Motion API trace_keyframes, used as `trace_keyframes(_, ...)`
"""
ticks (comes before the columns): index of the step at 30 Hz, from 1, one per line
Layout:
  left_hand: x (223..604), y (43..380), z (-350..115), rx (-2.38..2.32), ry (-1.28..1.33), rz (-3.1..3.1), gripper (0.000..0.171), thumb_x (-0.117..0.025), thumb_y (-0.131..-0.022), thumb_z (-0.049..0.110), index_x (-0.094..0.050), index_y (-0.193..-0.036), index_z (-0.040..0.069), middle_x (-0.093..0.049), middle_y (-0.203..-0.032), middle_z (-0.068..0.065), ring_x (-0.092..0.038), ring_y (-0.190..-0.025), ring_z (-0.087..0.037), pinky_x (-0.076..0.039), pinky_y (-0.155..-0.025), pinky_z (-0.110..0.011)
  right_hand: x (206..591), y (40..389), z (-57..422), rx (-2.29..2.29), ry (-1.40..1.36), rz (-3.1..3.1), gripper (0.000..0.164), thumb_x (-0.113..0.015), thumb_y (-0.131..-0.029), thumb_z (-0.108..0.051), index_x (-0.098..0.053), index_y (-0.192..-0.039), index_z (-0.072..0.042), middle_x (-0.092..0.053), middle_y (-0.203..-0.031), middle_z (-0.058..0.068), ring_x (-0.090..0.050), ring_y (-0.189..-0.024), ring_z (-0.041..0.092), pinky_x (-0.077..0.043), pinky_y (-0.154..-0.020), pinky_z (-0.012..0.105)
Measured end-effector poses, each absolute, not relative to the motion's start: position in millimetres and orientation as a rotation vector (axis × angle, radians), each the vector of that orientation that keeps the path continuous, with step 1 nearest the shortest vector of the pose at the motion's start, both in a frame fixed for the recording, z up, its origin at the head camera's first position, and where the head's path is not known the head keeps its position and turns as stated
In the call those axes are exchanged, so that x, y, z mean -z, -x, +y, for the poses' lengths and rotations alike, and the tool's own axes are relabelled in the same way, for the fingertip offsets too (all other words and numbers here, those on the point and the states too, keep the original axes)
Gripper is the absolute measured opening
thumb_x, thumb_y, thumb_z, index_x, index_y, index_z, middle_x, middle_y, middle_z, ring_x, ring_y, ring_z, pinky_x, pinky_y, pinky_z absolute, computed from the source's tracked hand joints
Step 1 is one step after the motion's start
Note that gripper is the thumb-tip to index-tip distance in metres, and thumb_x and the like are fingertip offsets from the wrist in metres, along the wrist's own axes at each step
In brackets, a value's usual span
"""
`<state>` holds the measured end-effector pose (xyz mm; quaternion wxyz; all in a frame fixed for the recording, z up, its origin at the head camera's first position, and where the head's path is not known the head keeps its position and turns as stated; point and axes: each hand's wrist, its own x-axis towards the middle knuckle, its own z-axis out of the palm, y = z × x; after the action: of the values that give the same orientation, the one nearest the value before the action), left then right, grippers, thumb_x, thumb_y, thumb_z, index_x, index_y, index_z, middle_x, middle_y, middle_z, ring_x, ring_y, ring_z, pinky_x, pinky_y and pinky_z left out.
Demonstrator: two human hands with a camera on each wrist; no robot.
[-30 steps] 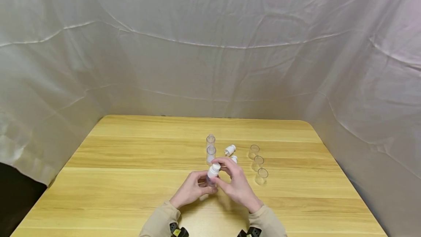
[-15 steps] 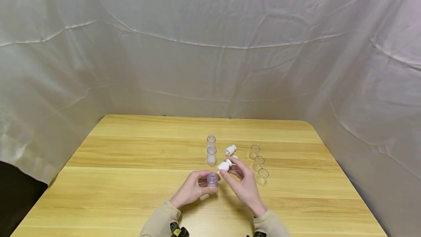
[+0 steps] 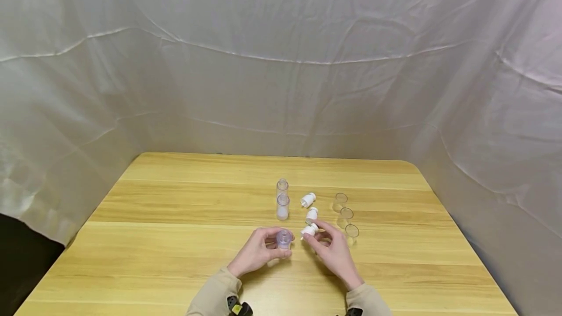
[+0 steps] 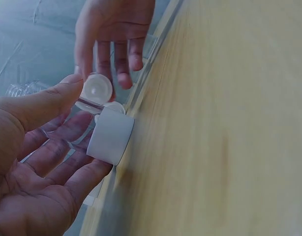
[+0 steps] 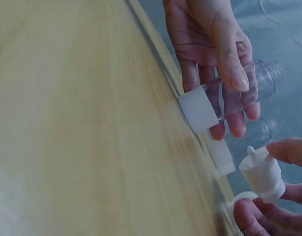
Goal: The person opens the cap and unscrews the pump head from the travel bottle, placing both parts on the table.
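Observation:
My left hand [image 3: 256,252] grips a small clear bottle [image 3: 284,240] upright between thumb and fingers. Its white bottom part [image 4: 110,135] shows below the fingers in the left wrist view, and its threaded neck is uncapped. To the right, my right hand [image 3: 335,253] pinches a white pump head [image 3: 309,230] between thumb and fingertips. That pump head lies tilted close over the table, its thin stem [image 5: 252,151] toward the bottle. Just beyond it are a second white pump head [image 3: 311,215] and a third pump head [image 3: 308,200], both on their sides.
Two more clear bottles, a nearer bottle [image 3: 283,207] and a farther bottle [image 3: 282,187], stand upright in line behind the held one. Three clear caps form a row on the right: a far cap [image 3: 340,202], a middle cap [image 3: 345,218] and a near cap [image 3: 352,231]. Grey curtains [image 3: 281,87] surround the wooden table [image 3: 153,247].
My right hand has lifted the pump head off the bottle, tipped it sideways and carried it right, down beside the other pump heads. My left hand has kept the bottle in place.

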<state>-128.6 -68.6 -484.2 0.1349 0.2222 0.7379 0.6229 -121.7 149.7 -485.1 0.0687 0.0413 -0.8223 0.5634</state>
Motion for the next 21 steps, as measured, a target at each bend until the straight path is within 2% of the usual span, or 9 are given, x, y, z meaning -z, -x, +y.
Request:
trace_keyframes(8, 486, 129, -68, -1.814, -0.642, 2.122, 0.041, -0.076, -0.086, 0.005, -0.064, -0.123, -0.006, -0.069, -0.123, -0.027, -0.067, -0.117, -0.041, -0.057, -0.103, -0.032, 496, 126, 156, -1.615, -0.116, -2.473, 0.041, -0.082, -0.081, -0.009, -0.07, -0.117, 0.005, -0.066, -0.097, 0.014, -0.054, -0.071, -0.001, -0.052, -0.061, 0.013)
trace_keyframes(21, 486, 129, -69, -1.809, -0.646, 2.139, 0.04, -0.075, -0.086, 0.006, -0.064, -0.123, -0.005, -0.068, -0.124, -0.027, -0.066, -0.118, -0.041, -0.056, -0.105, -0.037, 504, 129, 157, -1.62, -0.042, -2.496, 0.044, -0.083, -0.08, -0.009, -0.069, -0.119, 0.005, -0.066, -0.101, 0.015, -0.053, -0.07, -0.001, -0.049, -0.059, 0.011)
